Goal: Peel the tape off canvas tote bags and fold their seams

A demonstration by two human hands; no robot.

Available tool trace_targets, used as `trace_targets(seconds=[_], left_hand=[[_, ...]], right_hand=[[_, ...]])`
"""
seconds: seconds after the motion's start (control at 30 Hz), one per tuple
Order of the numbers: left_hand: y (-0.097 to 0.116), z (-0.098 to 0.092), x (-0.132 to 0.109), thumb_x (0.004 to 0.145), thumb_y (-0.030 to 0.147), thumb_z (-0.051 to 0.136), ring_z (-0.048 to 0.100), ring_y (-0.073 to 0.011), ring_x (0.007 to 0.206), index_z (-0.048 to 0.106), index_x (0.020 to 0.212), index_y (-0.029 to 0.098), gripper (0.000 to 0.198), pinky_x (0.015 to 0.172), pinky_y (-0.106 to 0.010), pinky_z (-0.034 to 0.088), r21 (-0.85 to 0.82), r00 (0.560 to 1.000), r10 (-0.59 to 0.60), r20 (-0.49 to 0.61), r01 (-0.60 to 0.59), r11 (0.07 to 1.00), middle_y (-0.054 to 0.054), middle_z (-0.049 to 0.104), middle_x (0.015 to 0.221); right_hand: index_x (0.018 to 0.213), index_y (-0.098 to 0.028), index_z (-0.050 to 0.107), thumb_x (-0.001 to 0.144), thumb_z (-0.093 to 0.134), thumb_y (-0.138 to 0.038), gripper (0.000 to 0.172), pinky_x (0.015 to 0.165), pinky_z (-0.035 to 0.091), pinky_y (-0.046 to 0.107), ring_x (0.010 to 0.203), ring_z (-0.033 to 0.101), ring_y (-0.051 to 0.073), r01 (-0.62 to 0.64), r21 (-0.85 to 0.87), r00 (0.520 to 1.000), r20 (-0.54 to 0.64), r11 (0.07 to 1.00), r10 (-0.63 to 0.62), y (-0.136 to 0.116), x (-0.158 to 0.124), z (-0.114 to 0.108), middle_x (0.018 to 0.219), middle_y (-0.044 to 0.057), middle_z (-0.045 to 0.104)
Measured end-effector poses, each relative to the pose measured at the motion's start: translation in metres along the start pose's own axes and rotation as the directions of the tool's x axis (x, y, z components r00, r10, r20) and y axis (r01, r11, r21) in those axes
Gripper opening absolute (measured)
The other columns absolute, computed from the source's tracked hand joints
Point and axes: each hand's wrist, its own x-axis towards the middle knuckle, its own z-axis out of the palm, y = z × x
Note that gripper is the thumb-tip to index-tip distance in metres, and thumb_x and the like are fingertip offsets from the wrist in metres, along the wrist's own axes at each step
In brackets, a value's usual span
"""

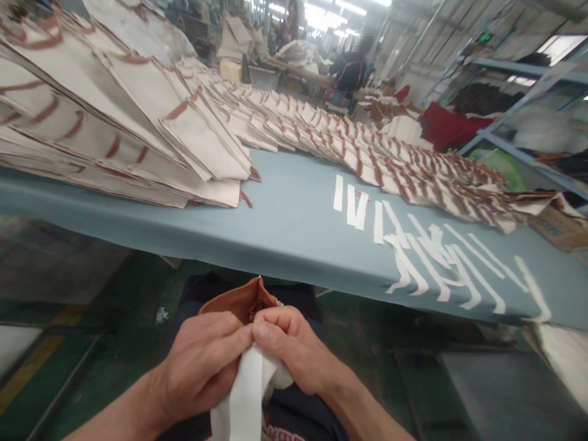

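Over my lap, both hands pinch the same fabric piece, which has a brown part (229, 300) at the top and a white strip (247, 392) hanging below. My left hand (209, 352) is closed on it from the left side, fingers curled. Pressed close beside it, my right hand (294, 346) grips the piece between thumb and fingers. The thumbs nearly meet at the middle, where the brown part joins the white. What lies under the fingertips is hidden.
A blue-grey table (285, 202) stands in front of me. Stacked cream fabric pieces (197, 135) with brown strips fill its left and back. Several white strips (413, 245) lie at the right, some over the edge. A person (353, 70) is farther back, near blue shelving (505, 64).
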Motion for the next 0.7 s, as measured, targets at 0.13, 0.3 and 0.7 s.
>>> trace_targets(seconds=[0.13, 0.3, 0.7], left_hand=[[0.003, -0.001, -0.003, 0.105, 0.003, 0.052, 0.068, -0.0153, 0.054, 0.067, 0.122, 0.023, 0.03, 0.058, -0.026, 0.052, -0.032, 0.992, -0.126, 0.011, 0.126, 0.991, 0.004, 0.074, 0.073], [0.012, -0.023, 0.014, 0.097, 0.007, 0.056, 0.069, -0.0114, 0.059, 0.064, 0.107, 0.026, 0.023, 0.062, -0.022, 0.052, -0.143, 0.952, -0.223, 0.209, 0.255, 0.956, 0.007, 0.074, 0.078], [0.007, -0.036, 0.032, 0.127, 0.028, 0.031, 0.05, -0.0138, 0.051, 0.051, 0.082, 0.025, 0.05, 0.053, -0.032, 0.036, 0.01, 0.924, 0.051, 0.378, -0.059, 0.998, 0.006, 0.056, 0.063]], right_hand=[[0.069, -0.023, 0.046, 0.088, 0.083, -0.085, 0.075, 0.047, 0.023, 0.022, 0.051, 0.027, 0.005, 0.042, -0.042, 0.999, 0.018, 0.998, -0.041, 0.0, -0.004, 0.001, 0.06, -0.01, 0.039], [0.072, -0.021, 0.053, 0.104, 0.078, -0.062, 0.058, 0.051, 0.025, 0.022, 0.056, 0.031, 0.008, 0.252, -0.353, 0.968, 0.11, 0.901, -0.227, -0.027, -0.022, -0.004, 0.064, -0.008, 0.04], [0.081, -0.024, 0.059, 0.107, 0.055, -0.022, 0.026, 0.061, 0.041, 0.025, 0.057, 0.056, 0.012, 0.5, -0.81, 0.829, 0.346, 0.305, -0.44, -0.036, -0.043, -0.006, 0.067, -0.003, 0.065]])
